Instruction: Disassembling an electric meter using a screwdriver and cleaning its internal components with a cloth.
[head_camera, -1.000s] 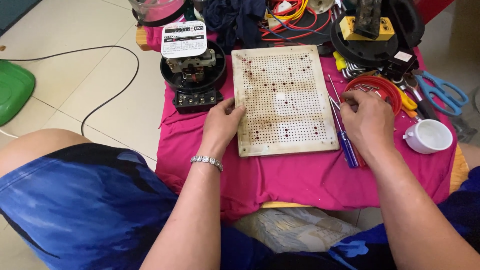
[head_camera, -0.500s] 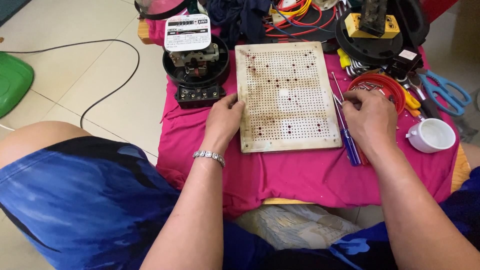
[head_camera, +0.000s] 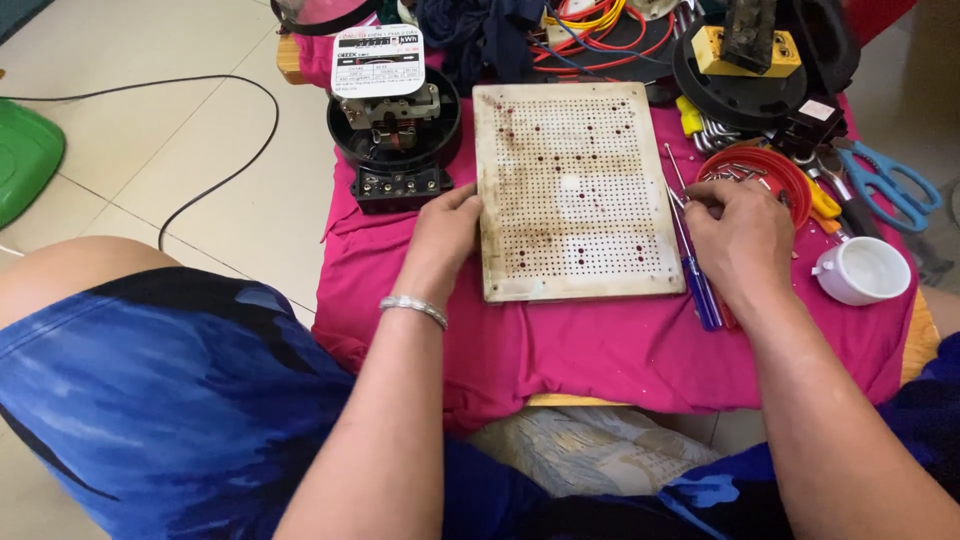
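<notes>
The flat cream board full of small holes (head_camera: 577, 190) lay in the middle of the pink cloth (head_camera: 600, 345) that covered the small table. Some holes had dark red-brown spots.

The left hand (head_camera: 445, 228) sat at the board's 9 o'clock edge, low down. Its fingers were bent & rested on that edge, thumb side touching the board. A silver bracelet (head_camera: 412, 308) ringed the wrist.

The right hand (head_camera: 738, 238) was at the board's 3 o'clock side, palm down, fingers curled. Its fingertips (head_camera: 695, 200) were just beside the rim of the round red plastic dish (head_camera: 752, 165), which held small metal bits. Can't tell if the tips pinched anything. A thin screwdriver w/ a blue handle (head_camera: 702, 290) lay along the board's right edge, partly under that hand.

At 10 o'clock from the board stood a round black electric meter w/ a white face plate (head_camera: 394, 115), close to the left hand but not touching. At 3 o'clock from the right hand stood a small white cup (head_camera: 862, 270). Blue-handled scissors (head_camera: 890, 185) lay at 1 o'clock from that hand. Red & yellow wires (head_camera: 600, 25) sat at 12 o'clock from the board.

A black cable (head_camera: 215, 170) ran over the floor tiles at 9 o'clock.
</notes>
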